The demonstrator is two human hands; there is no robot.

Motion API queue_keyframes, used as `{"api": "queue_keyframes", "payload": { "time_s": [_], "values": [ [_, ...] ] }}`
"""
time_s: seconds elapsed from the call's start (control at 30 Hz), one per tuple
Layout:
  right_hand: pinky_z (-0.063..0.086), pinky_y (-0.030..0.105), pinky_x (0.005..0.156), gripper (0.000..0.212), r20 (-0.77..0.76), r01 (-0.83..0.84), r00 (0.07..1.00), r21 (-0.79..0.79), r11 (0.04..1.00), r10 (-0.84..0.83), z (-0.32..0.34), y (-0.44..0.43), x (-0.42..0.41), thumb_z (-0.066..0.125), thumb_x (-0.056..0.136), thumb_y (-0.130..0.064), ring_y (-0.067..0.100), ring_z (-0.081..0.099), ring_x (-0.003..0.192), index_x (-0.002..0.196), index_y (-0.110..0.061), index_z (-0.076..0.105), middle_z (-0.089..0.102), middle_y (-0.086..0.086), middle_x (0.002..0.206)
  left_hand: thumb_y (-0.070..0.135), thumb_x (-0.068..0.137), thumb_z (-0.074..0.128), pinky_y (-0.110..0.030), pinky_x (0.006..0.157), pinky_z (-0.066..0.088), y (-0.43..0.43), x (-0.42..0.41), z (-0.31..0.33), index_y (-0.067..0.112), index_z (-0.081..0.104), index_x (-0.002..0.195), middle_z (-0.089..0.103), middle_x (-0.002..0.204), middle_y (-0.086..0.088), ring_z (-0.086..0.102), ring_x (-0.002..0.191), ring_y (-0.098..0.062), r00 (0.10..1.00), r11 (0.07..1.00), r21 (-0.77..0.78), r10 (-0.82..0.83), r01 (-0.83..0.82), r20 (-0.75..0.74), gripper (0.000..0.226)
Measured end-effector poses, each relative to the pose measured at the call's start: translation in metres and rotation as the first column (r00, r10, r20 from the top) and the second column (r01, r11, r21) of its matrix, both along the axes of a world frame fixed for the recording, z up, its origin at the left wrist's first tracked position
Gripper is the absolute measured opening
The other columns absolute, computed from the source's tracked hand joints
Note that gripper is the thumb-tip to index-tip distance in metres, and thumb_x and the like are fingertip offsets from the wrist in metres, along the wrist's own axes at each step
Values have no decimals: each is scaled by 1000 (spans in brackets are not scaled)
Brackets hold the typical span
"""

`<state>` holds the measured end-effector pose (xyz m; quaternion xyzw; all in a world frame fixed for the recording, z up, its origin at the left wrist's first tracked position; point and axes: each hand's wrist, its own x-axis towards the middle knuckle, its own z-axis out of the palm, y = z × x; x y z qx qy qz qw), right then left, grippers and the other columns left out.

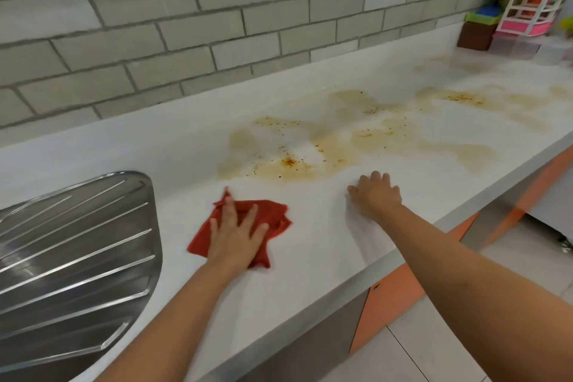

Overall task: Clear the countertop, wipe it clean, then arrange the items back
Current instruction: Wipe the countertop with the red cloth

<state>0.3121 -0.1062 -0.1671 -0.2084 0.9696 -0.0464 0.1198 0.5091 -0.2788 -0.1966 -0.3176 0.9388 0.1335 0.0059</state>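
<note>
Fingers [251,217] spread, your left hand [235,236] presses the red cloth [274,215] flat on the white countertop [310,263] at 11 o'clock. Your right hand [375,195] rests open-palmed at 1 o'clock, just short of the brown stains [294,161]. Coloured containers [521,18] stand far off at 2 o'clock.

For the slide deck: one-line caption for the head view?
Left hand presses a red cloth on the stained countertop; right hand rests flat nearby.

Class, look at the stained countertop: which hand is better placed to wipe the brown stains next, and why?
Left. The left hand presses flat on the red cloth, just short of the stains. The right hand rests bare on the countertop, holding nothing.
</note>
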Motion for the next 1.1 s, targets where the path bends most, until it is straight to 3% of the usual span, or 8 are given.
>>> {"api": "queue_keyframes", "payload": {
  "time_s": [0.13,0.3,0.4,0.5,0.63,0.87,0.97,1.1],
  "values": [
    [9,51,115,69,20,31,999,44,999,-31,-17,-10,4,21,97,-51,35,0,144,149,-6,8,-1,14,157,49,97,24,-49,115,-4,-76,-3,0,25,12,149,-5,156,-18,-6,145,-31,977,977,-13,212,-212,9,58],
    [7,51,116,74,-28,24,999,84,996,-21,-23,-11,6,16,96,-55,35,-3,144,149,-6,0,-5,14,157,43,98,27,-47,117,3,-145,-44,2,12,15,149,4,156,-21,3,144,-32,972,972,-24,234,-233,17,61],
    [8,51,116,73,-37,31,999,99,995,-27,-24,-13,4,15,96,-55,36,-3,144,149,-6,0,-6,15,157,40,99,25,-44,116,3,-147,-71,7,10,13,149,2,157,-17,3,145,-29,990,990,-11,139,-139,19,60],
    [10,51,116,73,-32,36,999,120,992,-32,-21,-17,4,16,96,-55,36,-1,144,149,-6,1,-4,15,157,37,100,27,-40,116,6,-110,-76,10,10,16,148,5,157,-13,7,145,-26,995,995,-11,-97,97,-16,57],
    [11,50,116,74,-19,34,999,133,991,-31,-20,-18,3,16,96,-55,36,-1,144,149,-6,0,-5,15,157,42,100,28,-31,117,-5,-75,-45,1,21,12,150,-2,157,2,-4,145,-13,940,938,63,-336,340,-68,56],
    [10,50,116,74,-18,19,1000,148,989,-16,-20,-17,3,14,96,-55,36,-3,144,149,-6,-2,-7,14,157,41,99,25,-42,117,1,-137,-93,6,17,14,150,4,158,-6,3,146,-22,996,995,26,-93,93,-11,57],
    [9,50,116,74,-5,16,1000,157,988,-16,-20,-16,4,13,96,-55,36,-4,144,149,-6,-2,-8,14,157,40,99,24,-44,117,2,-108,-114,6,17,15,150,4,158,-6,4,146,-24,983,982,42,-185,185,-8,56],
    [13,50,115,71,14,-5,1000,142,990,3,-13,-14,1,13,97,-54,35,3,144,149,-6,3,-2,14,158,41,100,27,-35,116,-4,-34,-87,7,22,13,149,-2,158,2,-3,145,-15,920,916,83,-388,392,-59,55]
  ]
}}
